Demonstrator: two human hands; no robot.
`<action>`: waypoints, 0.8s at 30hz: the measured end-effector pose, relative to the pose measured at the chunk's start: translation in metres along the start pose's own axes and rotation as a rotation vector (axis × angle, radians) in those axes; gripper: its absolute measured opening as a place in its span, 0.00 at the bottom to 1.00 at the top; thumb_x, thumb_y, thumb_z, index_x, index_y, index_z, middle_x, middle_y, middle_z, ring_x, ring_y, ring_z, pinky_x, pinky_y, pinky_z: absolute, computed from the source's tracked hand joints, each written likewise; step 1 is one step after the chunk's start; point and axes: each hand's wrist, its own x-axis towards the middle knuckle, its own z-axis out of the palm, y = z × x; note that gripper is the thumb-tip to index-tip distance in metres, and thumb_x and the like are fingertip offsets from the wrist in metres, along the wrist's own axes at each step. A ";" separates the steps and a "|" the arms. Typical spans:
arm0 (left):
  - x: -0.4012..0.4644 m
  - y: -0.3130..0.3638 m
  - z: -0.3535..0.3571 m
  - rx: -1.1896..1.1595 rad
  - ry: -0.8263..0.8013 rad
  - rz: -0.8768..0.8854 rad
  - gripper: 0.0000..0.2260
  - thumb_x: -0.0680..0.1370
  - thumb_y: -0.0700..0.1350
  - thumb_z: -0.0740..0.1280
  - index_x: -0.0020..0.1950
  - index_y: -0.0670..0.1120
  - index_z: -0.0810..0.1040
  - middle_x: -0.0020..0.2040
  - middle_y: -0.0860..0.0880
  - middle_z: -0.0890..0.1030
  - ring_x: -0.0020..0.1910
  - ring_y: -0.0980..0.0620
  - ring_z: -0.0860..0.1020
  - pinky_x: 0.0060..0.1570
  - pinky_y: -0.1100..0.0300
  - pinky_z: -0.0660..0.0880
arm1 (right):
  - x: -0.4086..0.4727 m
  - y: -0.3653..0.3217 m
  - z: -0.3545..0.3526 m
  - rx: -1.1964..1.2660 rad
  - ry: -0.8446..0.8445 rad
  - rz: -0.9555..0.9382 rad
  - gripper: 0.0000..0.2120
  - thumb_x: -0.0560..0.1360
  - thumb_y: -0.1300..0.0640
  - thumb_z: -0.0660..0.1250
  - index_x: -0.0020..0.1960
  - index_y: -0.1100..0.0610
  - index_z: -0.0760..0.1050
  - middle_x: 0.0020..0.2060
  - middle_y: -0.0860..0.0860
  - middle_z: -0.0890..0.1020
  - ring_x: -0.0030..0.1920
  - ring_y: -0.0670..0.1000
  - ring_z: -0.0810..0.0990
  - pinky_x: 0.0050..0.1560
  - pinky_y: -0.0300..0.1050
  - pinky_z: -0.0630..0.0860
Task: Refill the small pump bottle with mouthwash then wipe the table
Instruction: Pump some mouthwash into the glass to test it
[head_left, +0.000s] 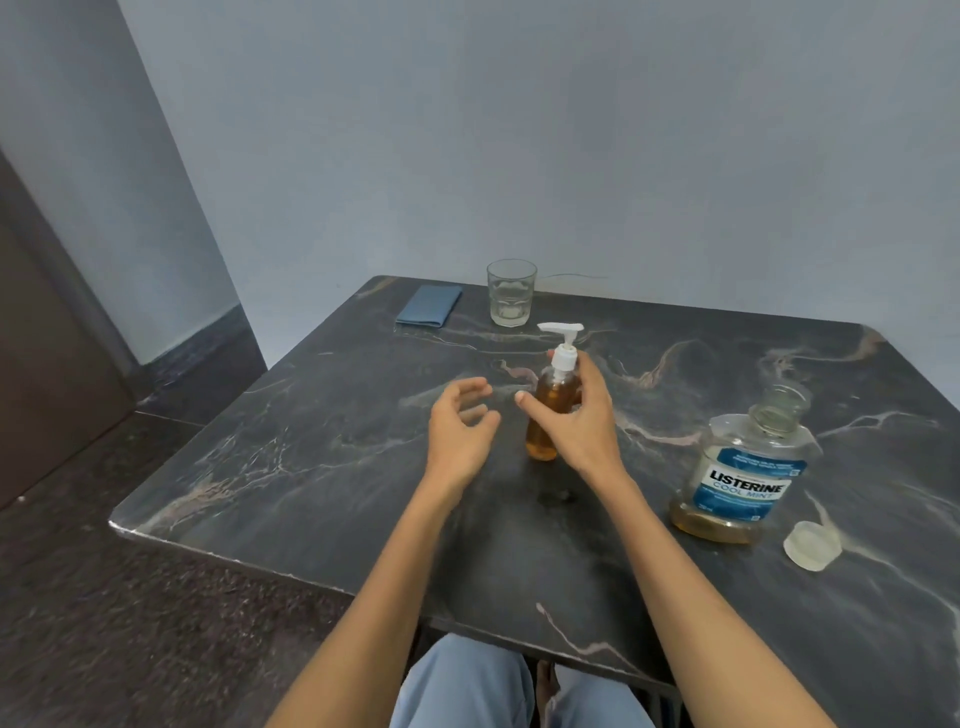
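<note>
The pump bottle (546, 415) stands upright on the dark marble table (322, 415), filled with amber liquid nearly to its neck, white pump head (562, 343) fitted on top. The right hand (576, 421) wraps the bottle's body from the right side: the fingers (535, 405) curl across the front of the bottle and press against it, while the thumb side lies near the white collar. The left hand (460, 426) hovers just left of those fingers, apart from the bottle, its fingers loosely curled and spread, gripping nothing.

Well right of the right hand stands the mouthwash bottle (743, 467), uncapped, blue label facing forward, with a low layer of amber liquid at the bottom. Its clear cap (812, 545) lies on the table just beside it. Beyond the fingertips, at the far edge, stand a drinking glass (511, 300) and a folded blue cloth (429, 306).
</note>
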 end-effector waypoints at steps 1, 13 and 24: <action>0.012 0.001 0.002 0.004 0.013 -0.002 0.16 0.74 0.35 0.67 0.58 0.49 0.72 0.58 0.50 0.77 0.53 0.54 0.77 0.48 0.66 0.73 | 0.004 0.003 -0.001 0.017 0.009 0.015 0.23 0.66 0.49 0.74 0.58 0.47 0.70 0.51 0.48 0.75 0.51 0.45 0.76 0.56 0.49 0.74; 0.172 -0.016 0.046 0.254 0.012 -0.093 0.33 0.69 0.42 0.75 0.70 0.45 0.64 0.67 0.43 0.71 0.64 0.46 0.71 0.61 0.55 0.70 | 0.025 0.034 -0.008 0.151 0.076 0.064 0.26 0.69 0.60 0.71 0.61 0.42 0.67 0.41 0.35 0.76 0.41 0.37 0.76 0.43 0.27 0.71; 0.252 -0.025 0.076 0.302 0.065 -0.155 0.55 0.61 0.50 0.81 0.75 0.40 0.49 0.75 0.41 0.60 0.73 0.44 0.61 0.71 0.52 0.61 | 0.023 0.032 -0.002 0.261 0.110 -0.065 0.36 0.71 0.69 0.67 0.63 0.37 0.56 0.42 0.48 0.79 0.39 0.42 0.78 0.41 0.27 0.72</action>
